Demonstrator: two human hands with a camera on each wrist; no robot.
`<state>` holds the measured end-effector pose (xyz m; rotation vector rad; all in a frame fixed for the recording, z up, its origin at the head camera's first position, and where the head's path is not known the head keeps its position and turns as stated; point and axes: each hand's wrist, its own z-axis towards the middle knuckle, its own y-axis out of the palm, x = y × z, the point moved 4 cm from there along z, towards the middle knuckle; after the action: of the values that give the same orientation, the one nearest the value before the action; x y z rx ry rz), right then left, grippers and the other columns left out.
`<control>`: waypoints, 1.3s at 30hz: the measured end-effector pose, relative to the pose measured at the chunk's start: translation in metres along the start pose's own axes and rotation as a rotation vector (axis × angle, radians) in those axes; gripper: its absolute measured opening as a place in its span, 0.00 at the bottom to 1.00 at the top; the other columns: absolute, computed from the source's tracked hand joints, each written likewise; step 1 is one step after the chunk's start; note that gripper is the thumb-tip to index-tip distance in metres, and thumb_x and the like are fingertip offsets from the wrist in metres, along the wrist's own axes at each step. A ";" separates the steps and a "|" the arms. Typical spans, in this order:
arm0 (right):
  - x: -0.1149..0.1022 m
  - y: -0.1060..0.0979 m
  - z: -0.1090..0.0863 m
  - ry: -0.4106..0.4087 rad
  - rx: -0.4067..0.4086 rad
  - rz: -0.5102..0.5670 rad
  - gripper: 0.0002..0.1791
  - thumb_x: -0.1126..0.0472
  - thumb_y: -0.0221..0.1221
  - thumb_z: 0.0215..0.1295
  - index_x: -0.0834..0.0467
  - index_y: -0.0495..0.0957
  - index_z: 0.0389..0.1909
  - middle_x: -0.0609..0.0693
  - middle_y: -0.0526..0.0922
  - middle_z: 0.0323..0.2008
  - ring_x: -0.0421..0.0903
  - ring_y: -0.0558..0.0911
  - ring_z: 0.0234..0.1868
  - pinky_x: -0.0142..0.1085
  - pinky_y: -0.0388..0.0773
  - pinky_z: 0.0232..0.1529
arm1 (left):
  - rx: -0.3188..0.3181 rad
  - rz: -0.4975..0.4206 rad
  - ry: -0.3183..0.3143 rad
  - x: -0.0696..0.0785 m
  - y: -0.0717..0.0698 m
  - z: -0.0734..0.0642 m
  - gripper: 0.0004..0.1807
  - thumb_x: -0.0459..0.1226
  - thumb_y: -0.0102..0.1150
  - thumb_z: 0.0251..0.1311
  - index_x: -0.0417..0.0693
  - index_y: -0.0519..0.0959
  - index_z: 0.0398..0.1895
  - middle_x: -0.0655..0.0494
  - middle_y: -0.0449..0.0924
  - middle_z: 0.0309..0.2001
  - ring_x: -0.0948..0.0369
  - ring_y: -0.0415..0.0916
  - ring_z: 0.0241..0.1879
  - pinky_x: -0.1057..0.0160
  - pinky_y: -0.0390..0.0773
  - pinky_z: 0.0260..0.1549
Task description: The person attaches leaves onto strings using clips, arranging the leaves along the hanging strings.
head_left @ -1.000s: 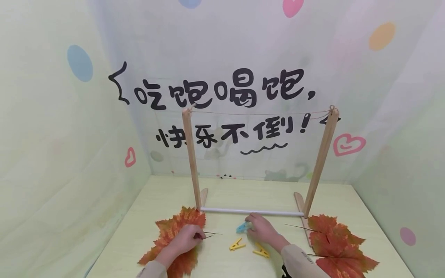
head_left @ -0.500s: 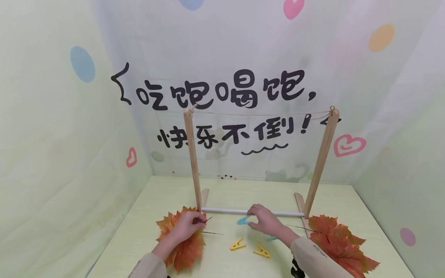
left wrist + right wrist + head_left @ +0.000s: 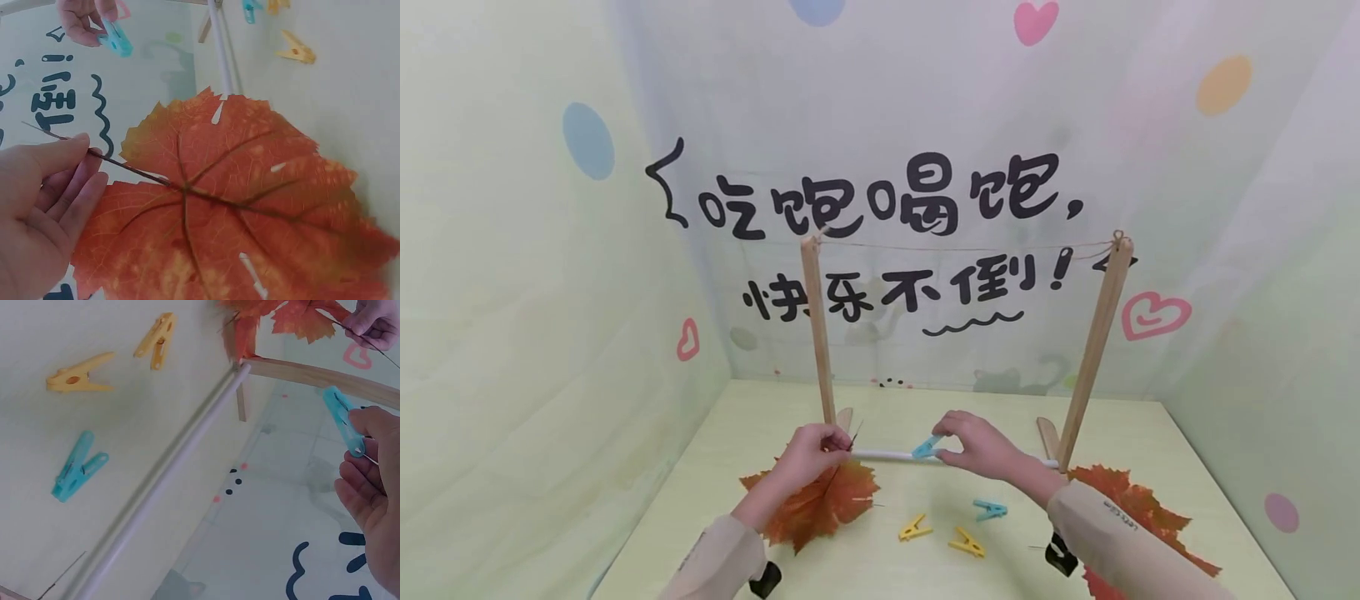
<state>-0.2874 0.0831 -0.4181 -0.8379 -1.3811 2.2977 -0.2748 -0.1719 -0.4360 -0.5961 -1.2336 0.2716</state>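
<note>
My left hand (image 3: 811, 454) pinches the thin dark stem of an orange-red maple leaf (image 3: 250, 181) between thumb and fingers; the leaf hangs below the hand, in front of the stand's left post. In my right hand (image 3: 981, 446) a blue clothespin (image 3: 342, 419) is pinched between thumb and fingers, above the stand's white crossbar (image 3: 887, 456). Both hands are raised off the table, apart from each other. Another blue clothespin (image 3: 990, 509) and two yellow clothespins, one left (image 3: 914, 527) and one right (image 3: 967, 542), lie on the table in front.
A twine line (image 3: 925, 247) is tied between the tops of two wooden posts, left (image 3: 818, 333) and right (image 3: 1097, 350). More maple leaves (image 3: 1138, 504) lie at the right, partly behind the right sleeve. Printed cloth walls (image 3: 880, 100) surround the table.
My left hand has lifted a leaf by its stem, up and slightly right. My right hand has picked up the blue clothespin and risen, uncovering the other blue one.
</note>
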 end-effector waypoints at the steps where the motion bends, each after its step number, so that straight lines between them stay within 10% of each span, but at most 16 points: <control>1: -0.001 -0.004 0.001 -0.007 0.007 0.002 0.12 0.60 0.63 0.54 0.60 0.78 0.39 0.47 0.78 0.35 0.42 0.76 0.38 0.36 0.76 0.39 | -0.001 -0.002 0.003 0.003 -0.001 0.002 0.04 0.26 0.62 0.49 0.39 0.79 0.29 0.53 0.79 0.27 0.62 0.74 0.28 0.69 0.77 0.26; 39: -0.043 -0.129 0.053 -0.159 0.203 0.019 0.14 0.65 0.66 0.50 0.65 0.75 0.36 0.53 0.80 0.33 0.46 0.78 0.35 0.38 0.77 0.38 | 0.362 -0.069 0.161 0.108 -0.057 0.084 0.05 0.30 0.63 0.51 0.38 0.81 0.32 0.46 0.82 0.31 0.58 0.79 0.30 0.66 0.79 0.31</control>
<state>-0.2902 0.0846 -0.2726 -0.6202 -1.1775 2.5137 -0.3257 -0.1409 -0.3003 -0.2566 -1.0160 0.3719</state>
